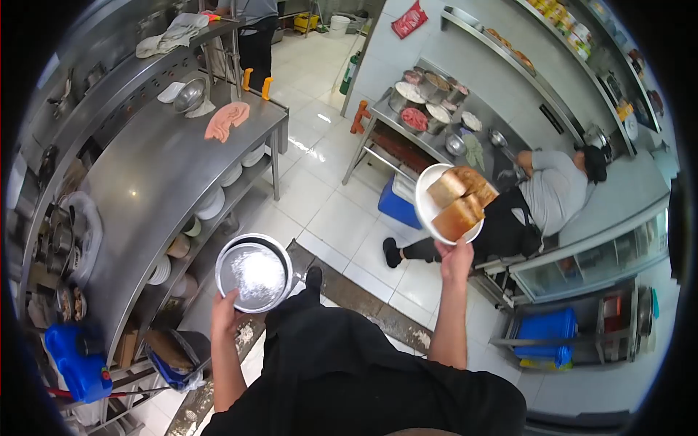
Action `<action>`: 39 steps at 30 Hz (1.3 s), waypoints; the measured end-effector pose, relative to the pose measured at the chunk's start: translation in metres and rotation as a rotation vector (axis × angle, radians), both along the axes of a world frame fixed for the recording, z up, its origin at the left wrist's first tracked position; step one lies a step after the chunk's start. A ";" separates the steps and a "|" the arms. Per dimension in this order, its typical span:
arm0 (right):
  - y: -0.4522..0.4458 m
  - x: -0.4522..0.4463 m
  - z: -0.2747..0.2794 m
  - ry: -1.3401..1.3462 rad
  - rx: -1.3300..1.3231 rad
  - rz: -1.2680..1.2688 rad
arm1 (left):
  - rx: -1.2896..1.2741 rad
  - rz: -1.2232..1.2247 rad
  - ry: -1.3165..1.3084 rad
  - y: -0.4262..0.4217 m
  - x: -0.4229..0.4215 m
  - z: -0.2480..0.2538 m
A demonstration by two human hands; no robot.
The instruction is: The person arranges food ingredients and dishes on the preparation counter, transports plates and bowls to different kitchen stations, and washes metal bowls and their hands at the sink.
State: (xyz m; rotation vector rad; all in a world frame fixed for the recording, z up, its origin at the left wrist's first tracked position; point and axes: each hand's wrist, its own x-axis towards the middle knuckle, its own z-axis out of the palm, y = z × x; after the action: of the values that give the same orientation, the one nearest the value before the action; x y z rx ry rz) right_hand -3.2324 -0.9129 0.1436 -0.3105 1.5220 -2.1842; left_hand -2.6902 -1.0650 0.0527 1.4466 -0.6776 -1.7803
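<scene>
Toward eight o'clock from the middle of the view, the left hand [226, 314] grips a round metal pan [254, 276] by its rim, fingers closed on the near edge; bright glare covers much of the inside. At three o'clock, well apart from it, the right hand [456, 263] supports a white plate [424, 206], thumb at the near rim and the other fingers mostly hidden beneath. On this plate lie chunks of brown-crusted bread [458, 224], close together.

At ten o'clock a pink cloth [227, 121] rests on a long metal surface [156, 160], with a metal bowl [190, 96] just beyond it. At one o'clock a second surface [384, 110] carries several pots of food [414, 118]. Beyond the plate, at three o'clock, another person [556, 192] in a grey top and dark cap leans by that surface.

A red packet [409, 19] hangs on the wall between twelve and one o'clock; whatever is printed on it is too blurred to read. Toward two o'clock, the yellow-labelled cans [556, 22] on the upper shelf have lettering too small to make out. At eight o'clock, near the edge, stands a blue jug [78, 362].
</scene>
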 end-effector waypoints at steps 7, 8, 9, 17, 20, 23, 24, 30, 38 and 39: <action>-0.149 -0.175 0.066 -0.041 -0.164 -0.149 | -0.083 0.171 -0.074 -0.096 -0.063 0.006; -0.167 -0.201 0.077 -0.052 -0.190 -0.166 | -0.082 0.169 -0.076 -0.114 -0.079 0.003; -0.182 -0.227 0.088 -0.038 -0.217 -0.168 | -0.082 0.160 -0.080 -0.133 -0.093 -0.001; -0.270 -0.462 0.186 0.064 -0.303 -0.265 | -0.101 0.073 0.026 -0.224 -0.238 0.004; -0.297 -0.546 0.232 0.125 -0.345 -0.377 | -0.037 0.061 0.041 -0.241 -0.284 -0.004; -0.311 -0.636 0.270 0.185 -0.357 -0.403 | 0.009 0.093 0.014 -0.249 -0.329 0.000; -0.315 -0.665 0.282 0.202 -0.351 -0.443 | 0.014 0.109 0.025 -0.254 -0.341 -0.004; -0.313 -0.826 0.332 0.242 -0.312 -0.642 | 0.113 0.148 -0.038 -0.300 -0.433 0.001; -0.278 -1.029 0.341 0.199 -0.095 -0.589 | 0.120 0.016 0.017 -0.364 -0.549 0.012; -0.259 -1.088 0.335 0.035 -0.180 -0.532 | 0.108 0.013 0.045 -0.368 -0.561 0.009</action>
State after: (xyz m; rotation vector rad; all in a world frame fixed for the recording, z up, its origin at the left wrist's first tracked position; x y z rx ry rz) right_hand -4.3199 -1.1719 0.4787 0.0090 1.5601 -2.7451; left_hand -3.2507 -1.4326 0.0617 1.4740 -0.5556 -1.8581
